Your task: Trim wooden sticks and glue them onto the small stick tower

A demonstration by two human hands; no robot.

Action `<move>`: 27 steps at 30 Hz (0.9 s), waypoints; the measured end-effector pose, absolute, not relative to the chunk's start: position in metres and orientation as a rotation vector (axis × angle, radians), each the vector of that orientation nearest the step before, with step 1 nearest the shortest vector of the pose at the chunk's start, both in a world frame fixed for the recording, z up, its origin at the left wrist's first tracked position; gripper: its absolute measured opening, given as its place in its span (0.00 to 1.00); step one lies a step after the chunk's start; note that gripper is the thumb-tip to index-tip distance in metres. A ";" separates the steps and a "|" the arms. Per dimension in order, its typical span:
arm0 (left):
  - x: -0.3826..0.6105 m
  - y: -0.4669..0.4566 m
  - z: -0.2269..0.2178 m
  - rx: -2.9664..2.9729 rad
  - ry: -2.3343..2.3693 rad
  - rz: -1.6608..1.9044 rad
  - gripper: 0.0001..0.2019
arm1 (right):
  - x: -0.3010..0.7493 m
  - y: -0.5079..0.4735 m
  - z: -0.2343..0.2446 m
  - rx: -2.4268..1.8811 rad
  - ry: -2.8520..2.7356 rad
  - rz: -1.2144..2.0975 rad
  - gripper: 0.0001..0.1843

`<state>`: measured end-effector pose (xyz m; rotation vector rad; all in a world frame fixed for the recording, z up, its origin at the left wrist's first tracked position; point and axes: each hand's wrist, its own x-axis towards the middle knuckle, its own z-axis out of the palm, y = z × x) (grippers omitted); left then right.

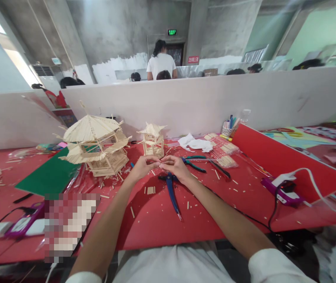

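My left hand point(142, 166) and my right hand point(175, 166) meet above the red table point(162, 220), fingertips pinched together on a small thin wooden stick point(157, 160). Both hands are closed on it. Just behind them stands a small stick pavilion model point(153, 140). A larger stick pavilion model point(95, 145) stands to the left on the table. Blue-handled pliers point(172, 192) lie under my right wrist. Short wooden stick pieces point(150, 190) are scattered below my hands.
A green cutting mat point(50, 177) lies left. Teal-handled cutters point(195, 162) and bundles of sticks point(226, 151) sit right of my hands. Purple glue guns point(280, 188) point(23, 224) with cables rest at both sides. A white partition point(244, 98) runs behind; people are beyond it.
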<state>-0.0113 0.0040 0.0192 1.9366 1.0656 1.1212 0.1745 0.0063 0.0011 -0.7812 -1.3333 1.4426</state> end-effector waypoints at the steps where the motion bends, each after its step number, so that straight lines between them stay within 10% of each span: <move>1: -0.011 0.005 0.017 1.919 1.051 1.119 0.13 | 0.174 0.005 0.002 -0.783 -1.330 1.447 0.19; 27: -0.009 -0.009 0.020 2.579 1.108 1.133 0.11 | 0.178 0.011 0.000 -0.764 -1.220 1.583 0.23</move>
